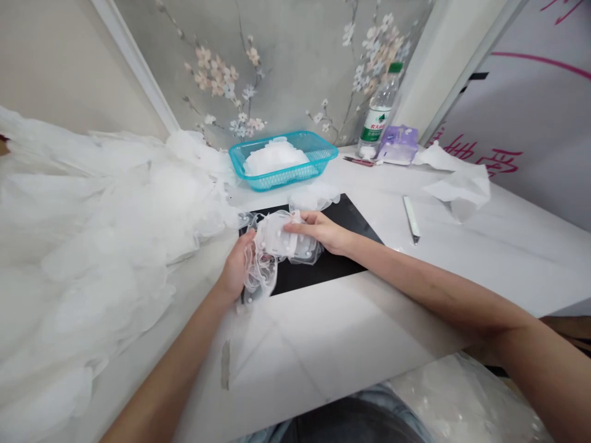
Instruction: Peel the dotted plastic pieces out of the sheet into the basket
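We've got L hand and R hand in narrow grip on sheer ruffled tulle piece, just above black mat. Prob. v. light, soft, snag-prone; best held at gathered edge.

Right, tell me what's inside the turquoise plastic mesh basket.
The turquoise plastic mesh basket holds a heaped mound of white sheer fabric. The mound covers the basket's floor, so whatever lies beneath it cannot be seen.

Basket behind mat; tulle gown left of mat; utility knife right.
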The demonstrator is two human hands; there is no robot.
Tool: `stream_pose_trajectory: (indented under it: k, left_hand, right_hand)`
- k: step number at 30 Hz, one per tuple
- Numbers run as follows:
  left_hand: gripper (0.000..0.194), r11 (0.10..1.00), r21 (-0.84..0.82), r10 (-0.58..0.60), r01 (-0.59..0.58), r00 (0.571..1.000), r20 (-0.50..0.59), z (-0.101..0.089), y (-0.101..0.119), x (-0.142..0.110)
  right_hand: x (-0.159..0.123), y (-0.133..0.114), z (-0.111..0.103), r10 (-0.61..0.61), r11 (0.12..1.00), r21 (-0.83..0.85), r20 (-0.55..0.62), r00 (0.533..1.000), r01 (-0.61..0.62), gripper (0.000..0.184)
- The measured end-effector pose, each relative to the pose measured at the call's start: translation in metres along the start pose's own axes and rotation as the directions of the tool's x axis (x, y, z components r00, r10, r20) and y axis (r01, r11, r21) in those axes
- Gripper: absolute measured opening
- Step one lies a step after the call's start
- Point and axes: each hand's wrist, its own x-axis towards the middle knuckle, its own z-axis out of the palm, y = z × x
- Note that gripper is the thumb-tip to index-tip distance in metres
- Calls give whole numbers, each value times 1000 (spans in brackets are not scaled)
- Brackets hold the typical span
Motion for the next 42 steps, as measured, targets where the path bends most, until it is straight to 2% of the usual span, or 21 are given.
stream_pose_trajectory:
  k: [2,4,6,13,22,24,26,27,28,29,30,31,32,33,34,35,36,37,42]
  left_hand:
    - [44,989,149,21,-24,999,26,-1,-1,-1]
    - [43,951,306,53,-52,999,6,-2,-2,-3]
    - [44,925,376,77,-62,997,-25,-3,-3,-4]
    - [40,921,383,75,-65,997,-11,-3,-2,-4]
    - [33,921,377,98,-97,995,18,-5,-2,-3]
    - [32,920,380,96,-99,995,28,-5,-2,-3]
    - [31,919,377,105,-111,994,36,-4,-2,-4]
    - [31,917,381,114,-119,993,36,-4,-2,-4]
    - [31,912,391,126,-128,992,30,-4,-2,-4]
    - [32,903,407,140,-137,990,23,-4,-3,-4]
    - [33,892,428,151,-145,988,18,-4,-3,-3]
    - [33,881,449,160,-151,987,18,-4,-4,-3]
    - [34,869,468,166,-158,986,24,-5,-4,-2]
    - [35,860,482,172,-167,984,33,-5,-5,-2]
    - [35,853,491,179,-177,983,42,-5,-5,-1]
    - [36,846,499,186,-188,981,55,-5,-5,-1]
    - [36,838,506,196,-203,978,67,-5,-5,-1]
    - [36,828,516,207,-219,975,80,-5,-5,-1]
    - [37,778,570,201,-266,964,176,-4,-3,-6]
  right_hand:
    - [1,1,0,-27,998,59,-32,999,29,29]
    - [1,2,1,-43,996,74,-48,998,47,28]
    - [1,2,1,-45,996,69,-47,998,48,27]
    - [3,1,0,-44,994,94,-39,998,48,26]
    - [4,-1,-1,-29,995,93,-100,995,39,27]
    - [6,0,-2,-32,997,61,-105,994,39,29]
    - [8,3,-3,-55,997,-64,-136,989,46,31]
    - [9,4,-3,-99,982,-176,-198,975,64,33]
    - [8,5,-2,-186,944,-316,-282,941,92,37]
    - [7,5,0,-316,875,-468,-354,880,126,41]
    - [4,4,3,-465,773,-613,-374,802,162,46]
    - [1,2,6,-597,652,-728,-322,735,210,49]
    - [-2,0,10,-681,528,-800,-199,705,284,48]
    - [-6,-3,13,-703,418,-823,-25,711,385,45]
    - [-9,-7,16,-666,347,-803,152,730,484,40]
    - [-11,-10,18,-601,324,-765,288,745,557,35]
    - [-13,-13,19,-536,336,-728,374,757,597,32]
    - [-13,-15,19,-486,371,-701,412,770,609,30]
    - [-12,-27,9,-337,598,-605,405,850,526,24]
